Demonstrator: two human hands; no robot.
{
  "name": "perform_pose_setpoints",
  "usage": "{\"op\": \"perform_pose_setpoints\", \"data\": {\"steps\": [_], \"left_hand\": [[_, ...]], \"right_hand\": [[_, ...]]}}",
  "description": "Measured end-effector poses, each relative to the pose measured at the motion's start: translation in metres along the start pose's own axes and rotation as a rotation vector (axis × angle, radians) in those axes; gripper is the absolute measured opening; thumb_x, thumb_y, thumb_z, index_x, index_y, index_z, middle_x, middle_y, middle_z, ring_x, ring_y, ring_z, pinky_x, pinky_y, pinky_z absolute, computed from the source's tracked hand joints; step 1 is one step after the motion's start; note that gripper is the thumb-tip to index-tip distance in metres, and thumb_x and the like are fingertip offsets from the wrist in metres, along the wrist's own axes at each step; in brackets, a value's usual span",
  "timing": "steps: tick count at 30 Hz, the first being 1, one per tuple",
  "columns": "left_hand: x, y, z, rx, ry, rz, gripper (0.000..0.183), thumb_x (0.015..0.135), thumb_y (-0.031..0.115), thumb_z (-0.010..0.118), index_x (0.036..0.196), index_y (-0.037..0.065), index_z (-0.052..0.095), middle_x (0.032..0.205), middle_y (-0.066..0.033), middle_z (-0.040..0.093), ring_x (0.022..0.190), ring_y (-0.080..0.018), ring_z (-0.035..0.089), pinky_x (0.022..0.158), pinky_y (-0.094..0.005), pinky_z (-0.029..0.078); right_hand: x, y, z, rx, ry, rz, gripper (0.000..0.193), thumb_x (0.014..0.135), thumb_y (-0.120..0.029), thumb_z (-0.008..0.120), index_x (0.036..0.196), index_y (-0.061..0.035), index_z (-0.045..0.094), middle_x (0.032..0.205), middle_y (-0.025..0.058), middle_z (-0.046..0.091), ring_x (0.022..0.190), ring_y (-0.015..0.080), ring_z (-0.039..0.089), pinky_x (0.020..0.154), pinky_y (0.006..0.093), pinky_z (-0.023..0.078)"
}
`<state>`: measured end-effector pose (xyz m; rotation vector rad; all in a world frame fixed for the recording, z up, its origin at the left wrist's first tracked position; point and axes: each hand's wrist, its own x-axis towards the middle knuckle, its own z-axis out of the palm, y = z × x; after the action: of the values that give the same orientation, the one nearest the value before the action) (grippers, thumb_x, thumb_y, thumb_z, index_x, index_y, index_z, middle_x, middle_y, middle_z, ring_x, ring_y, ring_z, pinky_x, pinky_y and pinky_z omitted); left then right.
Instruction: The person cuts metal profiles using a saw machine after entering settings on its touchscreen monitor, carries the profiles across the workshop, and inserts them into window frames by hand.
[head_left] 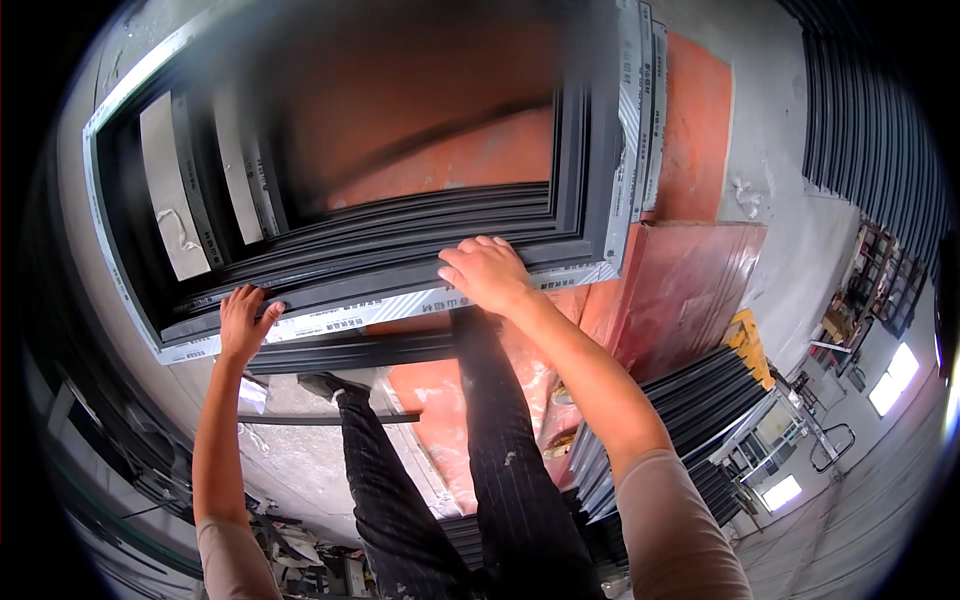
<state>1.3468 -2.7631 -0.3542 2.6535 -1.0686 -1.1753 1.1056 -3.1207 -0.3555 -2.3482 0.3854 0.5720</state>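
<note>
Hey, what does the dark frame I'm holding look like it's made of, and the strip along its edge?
The dark frame looks like extruded metal, probably aluminium, with a matte dark coating: straight ribbed channels run along it. The pale strip looks like a protective printed film, wrinkled in places. The left hand and right hand grip the near rail.

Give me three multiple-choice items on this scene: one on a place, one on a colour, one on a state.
1. Where does the right hand rest?
A. On the near rail of the dark window frame
B. On the stack of dark profiles
C. On the floor

2. What colour are the sheets under the frame?
A. Green
B. Reddish orange
C. White

3. How does the left hand stand?
A. Clenched on a tool
B. Hanging free
C. Fingers laid on the frame's edge

Answers: 1 A, the fingers lie over that rail; 2 B, the sheets show reddish orange; 3 C, it holds the edge, no tool.
</note>
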Motion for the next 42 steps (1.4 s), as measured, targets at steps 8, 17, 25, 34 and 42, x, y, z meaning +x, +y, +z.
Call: {"op": "perform_pose_setpoints", "data": {"steps": [8,17,25,34,42], "left_hand": [[-0.007,0.002,0.005,0.024,0.058,-0.02,0.049,0.093,0.049,0.056,0.109,0.003,0.065,0.107,-0.0136,0.059,0.11,-0.0332,0.052,0.099,-0.0441,0.035],[-0.022,0.02,0.017,0.391,0.118,0.042,0.101,0.047,0.029,0.094,0.13,-0.002,0.046,0.131,-0.0202,0.054,0.127,-0.0353,0.049,0.113,-0.0433,0.034],[-0.028,0.008,0.026,0.441,0.148,0.015,0.086,0.053,0.016,0.088,0.127,-0.003,0.05,0.128,-0.0206,0.056,0.124,-0.0377,0.051,0.11,-0.0439,0.038],[-0.021,0.022,0.026,0.459,0.148,-0.02,0.09,0.049,0.02,0.091,0.125,-0.003,0.048,0.126,-0.023,0.056,0.122,-0.0394,0.051,0.108,-0.0448,0.04],[-0.025,0.027,0.038,0.545,0.239,-0.049,0.077,0.06,0.013,0.08,0.125,-0.005,0.045,0.126,-0.0243,0.053,0.124,-0.0404,0.048,0.113,-0.0461,0.034]], "right_hand": [[-0.009,-0.01,0.006,-0.054,0.198,-0.013,0.02,0.087,-0.031,0.066,0.102,-0.0181,0.068,0.09,0.0028,0.062,0.096,0.0235,0.057,0.093,0.0408,0.04],[-0.012,-0.002,0.015,0.027,0.278,-0.036,0.015,0.085,-0.03,0.067,0.095,-0.0186,0.069,0.086,0.0024,0.062,0.093,0.022,0.057,0.092,0.0389,0.038],[-0.031,0.006,0.001,-0.101,0.229,-0.172,0.052,0.076,-0.041,0.073,0.115,-0.0097,0.059,0.105,0.012,0.061,0.11,0.0297,0.054,0.109,0.0463,0.031],[-0.032,0.018,0.036,-0.467,0.338,-0.144,0.035,0.092,-0.024,0.052,0.126,-0.0165,0.052,0.108,0.0066,0.061,0.109,0.0258,0.054,0.111,0.0478,0.03],[-0.035,0.018,0.032,-0.342,0.375,-0.158,0.031,0.091,-0.021,0.051,0.121,-0.0172,0.054,0.099,0.0018,0.06,0.102,0.0211,0.056,0.106,0.0429,0.034]]}}
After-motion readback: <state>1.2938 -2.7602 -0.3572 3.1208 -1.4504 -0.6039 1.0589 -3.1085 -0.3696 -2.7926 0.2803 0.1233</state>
